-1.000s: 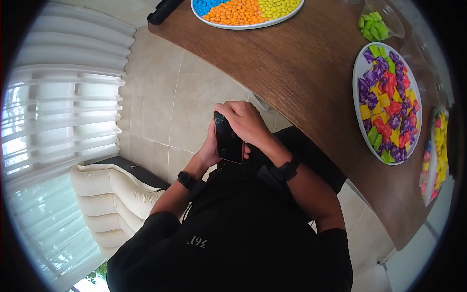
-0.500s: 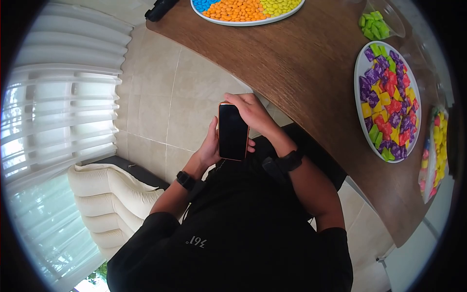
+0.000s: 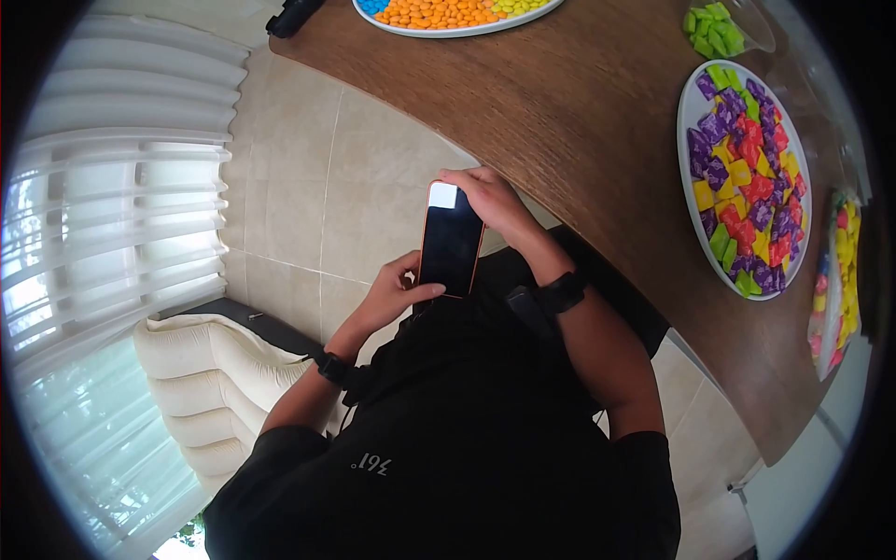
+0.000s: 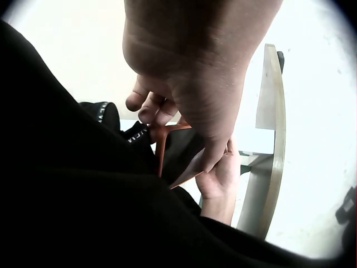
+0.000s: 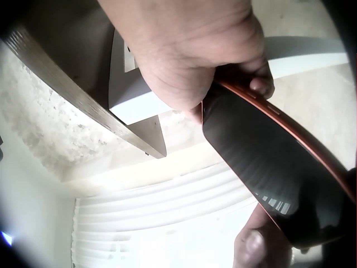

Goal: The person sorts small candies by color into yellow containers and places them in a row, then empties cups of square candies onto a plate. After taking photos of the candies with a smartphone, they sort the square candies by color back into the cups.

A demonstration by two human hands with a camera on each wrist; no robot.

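Observation:
Both hands are on a smartphone (image 3: 449, 247) with a dark screen and an orange edge, held just in front of the black shirt. My left hand (image 3: 392, 291) is at its lower end, the thumb lying over the bottom of the screen. At the upper right corner my right hand (image 3: 495, 203) grips the phone, thumb along the top edge. In the right wrist view the right hand (image 5: 189, 50) curls round one end of the phone (image 5: 273, 167). The left wrist view shows the left hand (image 4: 189, 78) pinching the other end, its fingers partly hidden.
A brown wooden table (image 3: 597, 121) runs along the right. It bears a plate of wrapped candies (image 3: 747, 177), a plate of coloured candies (image 3: 448, 14), a clear cup of green candies (image 3: 714, 33) and a bag of sweets (image 3: 835, 285). A cream cushioned seat (image 3: 201, 383) stands left.
The left hand has shifted from cupping the phone's side to its lower end, thumb now over the screen. The phone has moved slightly right and tilted; a bright patch shows at its top.

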